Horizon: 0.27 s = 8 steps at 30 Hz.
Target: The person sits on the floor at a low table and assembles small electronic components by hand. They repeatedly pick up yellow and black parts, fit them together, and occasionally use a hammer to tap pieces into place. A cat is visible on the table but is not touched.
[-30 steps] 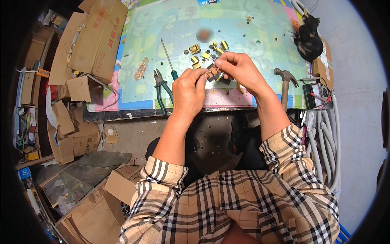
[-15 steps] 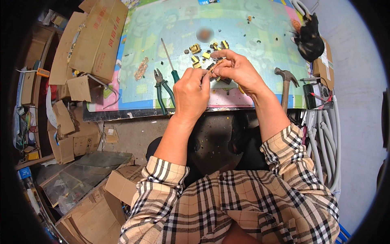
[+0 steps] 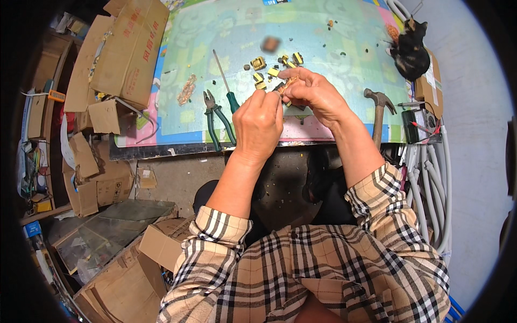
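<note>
A small tangle of copper wire [image 3: 291, 83] is stretched between my two hands, above the near part of the table. My left hand [image 3: 258, 123] pinches one end, its fingers curled together. The thumb and fingers of my right hand [image 3: 318, 96] close on the other side of the tangle. Just beyond them lie several small yellow-and-black transformers [image 3: 258, 63], partly hidden by my fingers. Left of my left hand are green-handled pliers [image 3: 217, 118] and a screwdriver [image 3: 223, 75] with a green handle.
A hammer [image 3: 379, 110] lies right of my right arm, its handle toward me. A black cat [image 3: 411, 51] sits at the table's far right. Copper wire scraps [image 3: 187, 90] lie at the left. A large cardboard box [image 3: 132, 54] stands at the left edge.
My left hand has shifted slightly right and turned, closer to my right hand. More of the copper tangle now shows at my right fingers.
</note>
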Available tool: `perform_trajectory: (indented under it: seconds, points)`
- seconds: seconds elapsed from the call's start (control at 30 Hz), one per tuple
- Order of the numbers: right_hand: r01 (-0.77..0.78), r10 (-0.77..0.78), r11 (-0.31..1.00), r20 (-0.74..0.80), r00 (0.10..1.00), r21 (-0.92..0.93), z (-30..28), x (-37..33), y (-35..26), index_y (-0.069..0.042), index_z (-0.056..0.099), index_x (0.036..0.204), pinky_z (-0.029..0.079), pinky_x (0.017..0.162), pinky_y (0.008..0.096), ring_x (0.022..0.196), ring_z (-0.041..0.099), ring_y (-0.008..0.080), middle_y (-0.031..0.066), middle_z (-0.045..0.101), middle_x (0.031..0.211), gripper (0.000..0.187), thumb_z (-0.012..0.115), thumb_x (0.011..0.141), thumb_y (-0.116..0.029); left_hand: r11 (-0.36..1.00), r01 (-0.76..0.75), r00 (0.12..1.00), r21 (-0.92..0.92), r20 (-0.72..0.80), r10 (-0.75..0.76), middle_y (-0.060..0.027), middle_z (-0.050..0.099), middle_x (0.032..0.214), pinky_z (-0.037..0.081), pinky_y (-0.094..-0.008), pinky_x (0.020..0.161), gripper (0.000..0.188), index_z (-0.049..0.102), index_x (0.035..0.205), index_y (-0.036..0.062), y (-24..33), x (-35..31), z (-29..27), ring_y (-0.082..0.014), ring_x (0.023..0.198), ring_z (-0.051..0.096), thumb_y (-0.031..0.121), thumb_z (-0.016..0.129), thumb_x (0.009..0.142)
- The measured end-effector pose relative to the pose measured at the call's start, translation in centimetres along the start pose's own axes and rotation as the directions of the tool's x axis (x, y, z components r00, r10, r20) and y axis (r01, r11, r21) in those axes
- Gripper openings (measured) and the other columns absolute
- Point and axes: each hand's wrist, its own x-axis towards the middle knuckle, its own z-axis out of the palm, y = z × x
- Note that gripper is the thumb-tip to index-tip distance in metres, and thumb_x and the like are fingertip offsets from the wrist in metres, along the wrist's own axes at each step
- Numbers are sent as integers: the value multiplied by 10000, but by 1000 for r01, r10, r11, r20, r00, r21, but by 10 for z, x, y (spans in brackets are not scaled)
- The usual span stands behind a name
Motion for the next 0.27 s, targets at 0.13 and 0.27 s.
perform_trajectory:
  seconds: [0.13, 0.27]
  points:
    - [-5, 6, 999, -26, 1000, 37, 6, -3, -3, 44, 553, 1183, 484, 736, 227, 759, 603, 112, 53, 649, 829, 422, 628, 776, -38, 1000, 5, 1000, 3, 3, -5, -98, 577, 736, 481, -375, 553, 118, 644, 847, 48, -1, -1, 0, -286, 622, 601, 21, 706, 750]
    - [-30, 30, 999, 26, 999, 15, 1, -1, 0, 7, 525, 1234, 482, 804, 246, 833, 609, 123, 55, 650, 918, 487, 655, 782, -121, 1000, 5, 1000, 7, 3, -5, -99, 578, 736, 482, -373, 556, 117, 644, 848, 47, -2, -1, 0, -286, 625, 603, 20, 704, 752]
